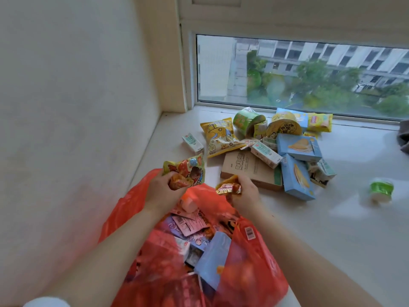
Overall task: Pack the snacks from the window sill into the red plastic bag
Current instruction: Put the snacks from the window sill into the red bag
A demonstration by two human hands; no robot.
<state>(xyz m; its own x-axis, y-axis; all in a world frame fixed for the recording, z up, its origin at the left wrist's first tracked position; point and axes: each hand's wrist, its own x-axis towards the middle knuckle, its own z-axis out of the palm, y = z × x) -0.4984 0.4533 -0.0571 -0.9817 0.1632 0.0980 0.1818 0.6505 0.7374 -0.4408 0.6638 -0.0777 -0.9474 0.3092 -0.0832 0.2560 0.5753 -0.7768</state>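
The red plastic bag (pixel 250 269) stands open on the sill below my arms, with several packets inside. My left hand (pixel 160 191) grips a colourful snack packet (pixel 188 168) above the bag's far rim. My right hand (pixel 245 191) holds a small gold and red snack packet (pixel 228 187) over the bag's mouth. A pile of snacks lies further back on the white window sill (pixel 332 218): a yellow chip bag (pixel 218 136), blue biscuit boxes (pixel 297 178), a brown flat box (pixel 247 169) and small drink cartons (pixel 193 142).
A green cup snack (pixel 381 189) sits alone at the right of the sill. A green tub (pixel 247 120) and yellow packets (pixel 321 121) lie near the window glass. The wall runs along the left. A grey cloth (pixel 404 136) shows at the right edge.
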